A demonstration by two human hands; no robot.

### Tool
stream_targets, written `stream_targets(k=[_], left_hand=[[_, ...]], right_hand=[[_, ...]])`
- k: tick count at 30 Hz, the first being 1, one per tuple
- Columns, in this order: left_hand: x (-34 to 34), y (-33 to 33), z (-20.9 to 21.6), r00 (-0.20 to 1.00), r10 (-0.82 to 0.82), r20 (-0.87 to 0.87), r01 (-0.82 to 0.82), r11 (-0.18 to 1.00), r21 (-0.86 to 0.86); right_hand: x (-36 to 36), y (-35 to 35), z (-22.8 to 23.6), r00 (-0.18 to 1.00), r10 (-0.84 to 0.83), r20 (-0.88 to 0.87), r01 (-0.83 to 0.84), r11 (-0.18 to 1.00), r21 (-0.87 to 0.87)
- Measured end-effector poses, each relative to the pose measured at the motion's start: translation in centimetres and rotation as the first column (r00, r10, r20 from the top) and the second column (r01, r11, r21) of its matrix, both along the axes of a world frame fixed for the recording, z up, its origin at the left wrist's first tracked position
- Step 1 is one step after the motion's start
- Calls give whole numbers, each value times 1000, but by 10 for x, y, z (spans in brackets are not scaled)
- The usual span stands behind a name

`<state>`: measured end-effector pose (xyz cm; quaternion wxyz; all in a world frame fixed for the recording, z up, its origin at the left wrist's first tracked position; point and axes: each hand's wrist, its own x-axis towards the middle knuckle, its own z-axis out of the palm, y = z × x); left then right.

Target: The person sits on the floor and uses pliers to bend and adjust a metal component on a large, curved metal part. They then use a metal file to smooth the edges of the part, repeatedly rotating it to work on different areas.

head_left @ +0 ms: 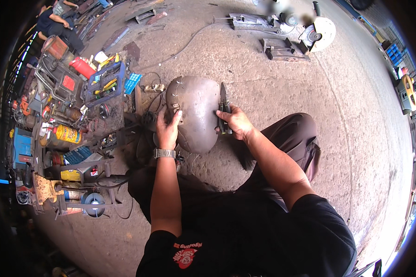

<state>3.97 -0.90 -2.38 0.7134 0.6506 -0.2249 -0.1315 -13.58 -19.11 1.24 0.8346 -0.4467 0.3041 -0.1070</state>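
In front of my knees is a smooth, rounded grey-brown shell (199, 113), with short bits of wire along its left side. My left hand (167, 130) is closed on the shell's left edge, its thumb lying on the outer face. A watch is on that wrist. Dark-handled pliers (223, 99) are gripped in my right hand (238, 122), jaws pointing away from me, beside the shell's right edge. The thumb of that hand comes close to the shell; I cannot tell whether it touches. The fingers behind the shell are hidden.
A cluttered tool stand (69, 134) is close on my left, with a blue tray (104, 85) and a yellow container (68, 135). Beyond, a cut-off saw (316, 34) and steel frames (284, 50) are on the concrete floor. Another person (55, 25) is far left.
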Motion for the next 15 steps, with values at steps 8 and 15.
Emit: stream_targets(k=[8, 15], left_hand=[[1, 1, -2, 999, -45, -18, 44, 996, -75], [1, 3, 4, 994, -105, -19, 102, 987, -125]], right_hand=[[2, -2, -21, 998, -5, 56, 4, 1000, 9], [4, -3, -27, 998, -15, 61, 17, 999, -30]])
